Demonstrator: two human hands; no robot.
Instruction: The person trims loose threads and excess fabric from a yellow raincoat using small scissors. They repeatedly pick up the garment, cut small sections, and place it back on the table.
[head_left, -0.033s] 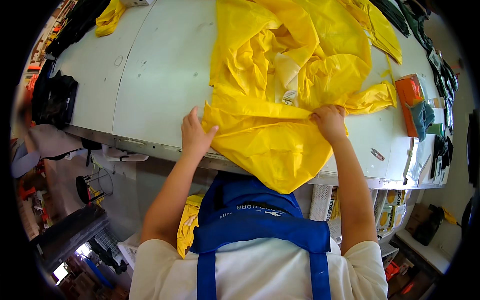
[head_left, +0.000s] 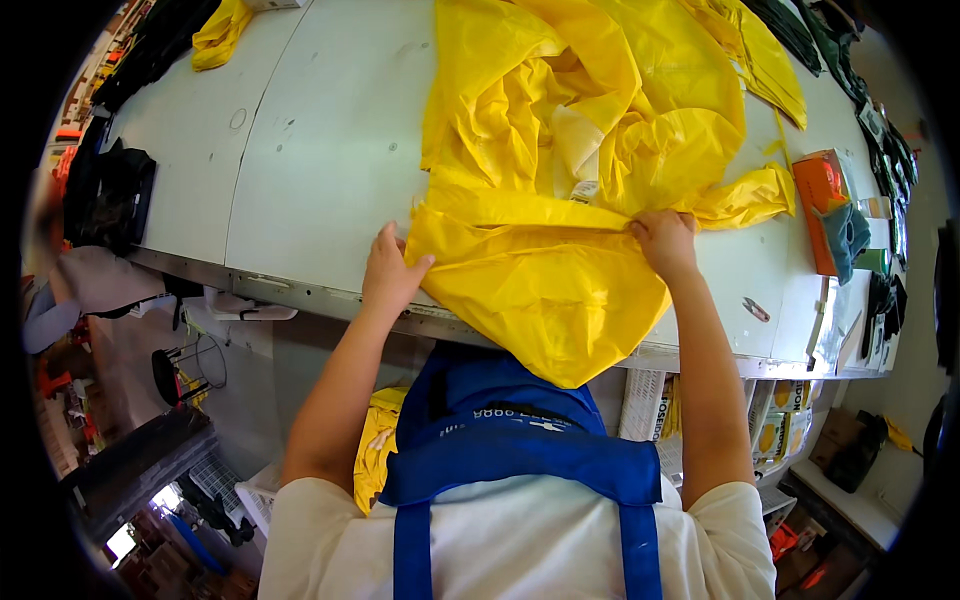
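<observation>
A yellow raincoat (head_left: 545, 300) of smooth, shiny fabric lies spread and rumpled on the white worktable (head_left: 330, 140). Its near part tapers to a rounded point that hangs over the table's front edge, toward my blue apron. A pale lining and a small white label (head_left: 584, 190) show in its middle. My left hand (head_left: 392, 275) is open at the coat's left edge, thumb spread from the fingers and its tip against the fabric. On the right side my right hand (head_left: 665, 243) is closed on a fold of the coat, fingertips partly hidden by the cloth.
To the right stand an orange box (head_left: 818, 215) with a grey-blue cloth (head_left: 845, 238) and, nearer, small thread snips (head_left: 756, 309). Dark garments (head_left: 125, 195) lie at the table's far left. Another yellow piece (head_left: 222, 38) is at the back. White crates (head_left: 648, 400) sit below the table.
My right hand and the fold it grips have shifted slightly to the right. The fabric between my hands has moved a little with it; my left hand stays almost in place.
</observation>
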